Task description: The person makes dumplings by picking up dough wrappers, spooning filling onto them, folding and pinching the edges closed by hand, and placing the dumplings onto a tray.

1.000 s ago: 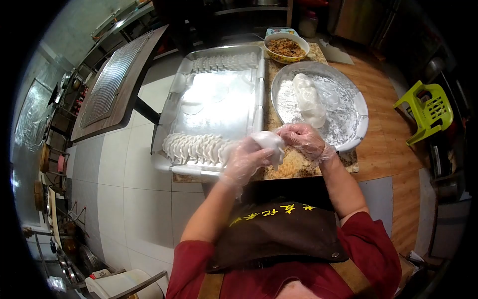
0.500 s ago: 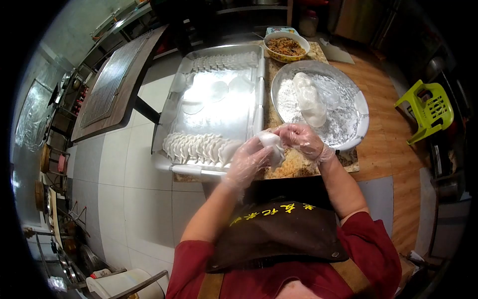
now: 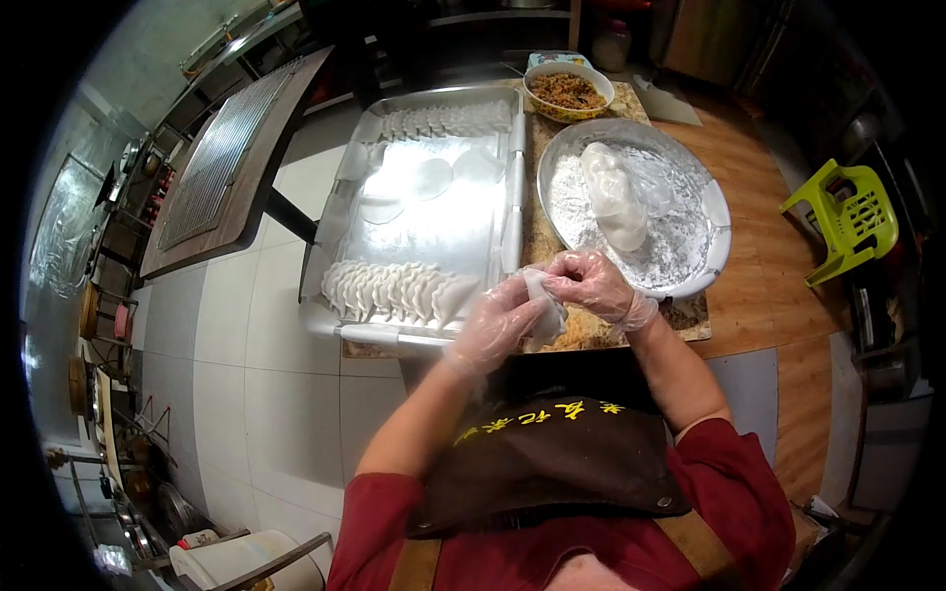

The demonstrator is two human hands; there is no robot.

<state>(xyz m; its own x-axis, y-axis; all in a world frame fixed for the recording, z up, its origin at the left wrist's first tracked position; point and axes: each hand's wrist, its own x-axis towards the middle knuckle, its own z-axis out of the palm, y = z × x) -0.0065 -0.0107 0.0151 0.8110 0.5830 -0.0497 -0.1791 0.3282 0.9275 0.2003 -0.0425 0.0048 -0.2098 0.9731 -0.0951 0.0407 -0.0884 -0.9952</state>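
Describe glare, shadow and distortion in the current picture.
Head view: strong glare whitens the middle of the metal tray; head view: the frame's top centre is mostly dark; head view: wide-angle distortion, with black rounded borders; head view: the white wrapper between the left hand and right hand shows little surface detail.

Gloves [image 3: 493, 330]: clear, wrinkled, glossy plastic
Dough piece [image 3: 545, 308]: smooth, faintly glossy
Tray [image 3: 424, 236]: smooth, shiny metal
Flour [image 3: 670, 251]: matt, powdery
Apron [image 3: 552, 473]: matt cloth

Two hands [image 3: 505, 313] [image 3: 594, 286], apparently one wrapper [image 3: 543, 303]
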